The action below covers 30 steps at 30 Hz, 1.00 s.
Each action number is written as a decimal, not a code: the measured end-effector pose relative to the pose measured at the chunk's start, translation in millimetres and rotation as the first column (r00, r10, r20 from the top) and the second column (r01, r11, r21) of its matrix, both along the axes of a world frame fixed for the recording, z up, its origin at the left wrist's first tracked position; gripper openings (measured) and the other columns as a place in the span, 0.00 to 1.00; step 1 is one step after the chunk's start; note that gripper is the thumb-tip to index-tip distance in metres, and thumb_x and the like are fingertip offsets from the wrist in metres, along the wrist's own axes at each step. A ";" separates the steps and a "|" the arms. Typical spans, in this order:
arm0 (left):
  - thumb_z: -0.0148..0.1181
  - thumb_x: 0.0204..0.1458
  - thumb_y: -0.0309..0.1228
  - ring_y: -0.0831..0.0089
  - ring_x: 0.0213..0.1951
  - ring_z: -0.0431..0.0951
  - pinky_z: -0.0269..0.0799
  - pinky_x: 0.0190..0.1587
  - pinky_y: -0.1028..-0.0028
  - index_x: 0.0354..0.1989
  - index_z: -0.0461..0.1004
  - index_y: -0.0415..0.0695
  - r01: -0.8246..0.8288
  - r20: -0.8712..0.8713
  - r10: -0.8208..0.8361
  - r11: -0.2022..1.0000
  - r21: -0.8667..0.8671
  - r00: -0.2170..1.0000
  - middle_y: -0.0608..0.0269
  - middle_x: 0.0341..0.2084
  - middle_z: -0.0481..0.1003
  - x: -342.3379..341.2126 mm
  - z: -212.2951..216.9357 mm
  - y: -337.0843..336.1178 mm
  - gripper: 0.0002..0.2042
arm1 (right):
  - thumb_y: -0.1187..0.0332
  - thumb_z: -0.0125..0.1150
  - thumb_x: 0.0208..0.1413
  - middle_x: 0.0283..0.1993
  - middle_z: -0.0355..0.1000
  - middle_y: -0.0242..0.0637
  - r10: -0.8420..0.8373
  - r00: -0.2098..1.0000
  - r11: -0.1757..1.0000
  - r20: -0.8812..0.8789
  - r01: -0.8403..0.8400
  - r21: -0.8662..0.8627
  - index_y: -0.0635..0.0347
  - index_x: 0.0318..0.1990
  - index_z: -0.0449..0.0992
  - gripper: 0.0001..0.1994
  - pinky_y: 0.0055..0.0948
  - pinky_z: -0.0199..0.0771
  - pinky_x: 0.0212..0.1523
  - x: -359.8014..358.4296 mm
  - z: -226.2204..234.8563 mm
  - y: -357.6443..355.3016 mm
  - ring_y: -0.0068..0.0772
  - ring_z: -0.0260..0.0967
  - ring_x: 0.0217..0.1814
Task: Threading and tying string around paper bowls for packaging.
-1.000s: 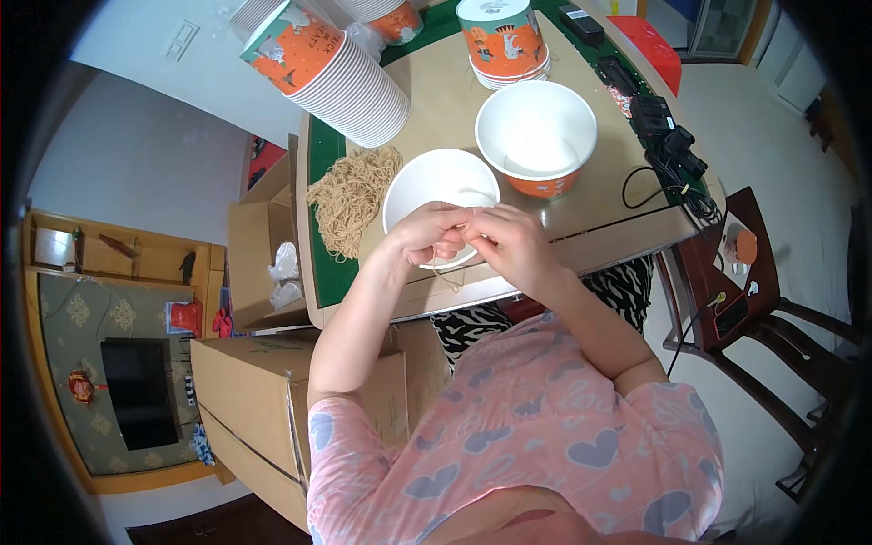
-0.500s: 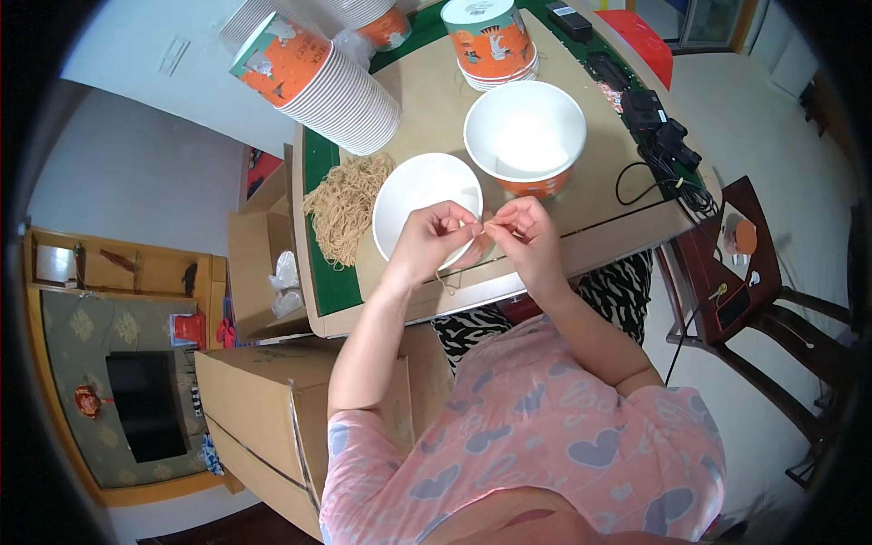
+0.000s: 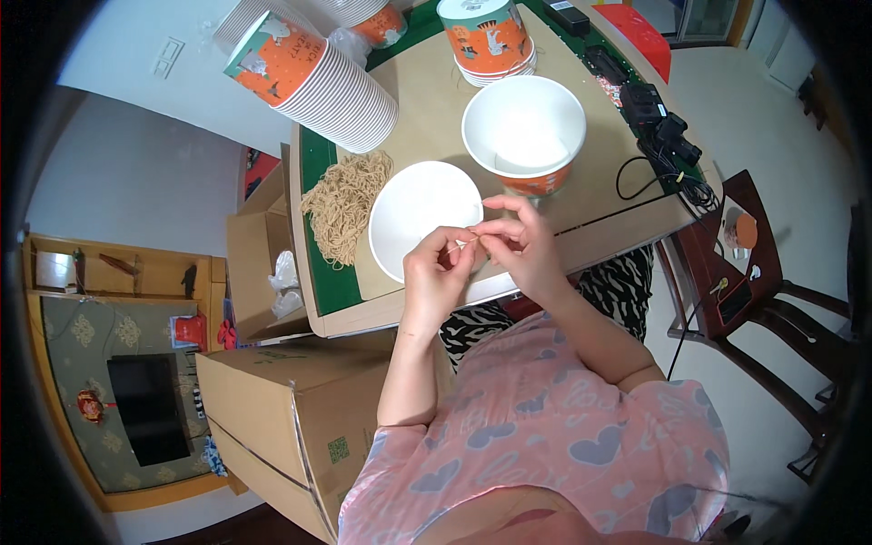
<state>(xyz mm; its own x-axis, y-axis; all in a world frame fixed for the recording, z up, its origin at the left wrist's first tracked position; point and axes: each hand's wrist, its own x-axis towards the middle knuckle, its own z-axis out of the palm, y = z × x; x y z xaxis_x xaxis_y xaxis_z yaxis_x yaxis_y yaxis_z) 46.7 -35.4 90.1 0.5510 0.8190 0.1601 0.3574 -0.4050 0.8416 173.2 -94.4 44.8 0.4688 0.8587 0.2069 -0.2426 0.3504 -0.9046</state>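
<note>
My left hand [image 3: 440, 274] and my right hand [image 3: 527, 252] meet at the table's near edge, fingertips pinched together on a thin tan string [image 3: 468, 242]. Just beyond them a white-lined paper bucket [image 3: 413, 209] lies tilted with its mouth toward me; my hands cover part of its right rim. To its left lies a loose heap of tan string [image 3: 345, 211]. A second paper bucket [image 3: 525, 118], orange outside and white inside, stands upright behind my right hand.
A leaning stack of nested paper buckets [image 3: 318, 91] is at the back left, another stack [image 3: 489, 41] at the back. Black adapters and cables [image 3: 658, 127] line the right edge. A large cardboard box [image 3: 282, 409] stands left of me, a wooden chair [image 3: 772, 309] to the right.
My left hand has come down and slightly right, nearer my body. My right hand has turned, its fingers now spread more over the bucket's rim. Both still pinch the string.
</note>
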 end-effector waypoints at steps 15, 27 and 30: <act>0.61 0.48 0.21 0.82 0.20 0.66 0.61 0.22 0.80 0.33 0.76 0.40 -0.059 -0.030 0.065 0.986 0.158 0.997 0.67 0.18 0.68 -3.2 6.5 -2.9 0.04 | 0.80 0.55 0.53 0.30 0.74 0.33 0.009 0.958 1.000 0.288 0.000 -0.030 0.60 0.54 0.64 0.20 0.18 0.70 0.30 2.0 11.1 -3.9 0.16 0.70 0.29; 0.62 0.47 0.19 0.80 0.20 0.67 0.61 0.21 0.79 0.32 0.78 0.41 -0.047 -0.002 0.051 0.943 0.330 0.999 0.65 0.21 0.68 -2.6 7.0 -7.2 0.05 | 0.81 0.56 0.53 0.33 0.74 0.32 0.129 0.982 0.992 0.141 -0.125 -0.035 0.62 0.57 0.57 0.24 0.14 0.66 0.33 9.9 6.5 -0.4 0.16 0.71 0.36; 0.63 0.46 0.20 0.79 0.20 0.67 0.61 0.20 0.79 0.33 0.79 0.42 -0.056 -0.011 0.062 0.950 0.309 0.998 0.65 0.20 0.67 -2.5 8.7 -14.1 0.06 | 0.81 0.56 0.52 0.33 0.74 0.32 0.108 0.981 0.994 0.159 -0.108 -0.008 0.63 0.57 0.58 0.24 0.14 0.66 0.33 9.1 5.0 -1.7 0.16 0.71 0.36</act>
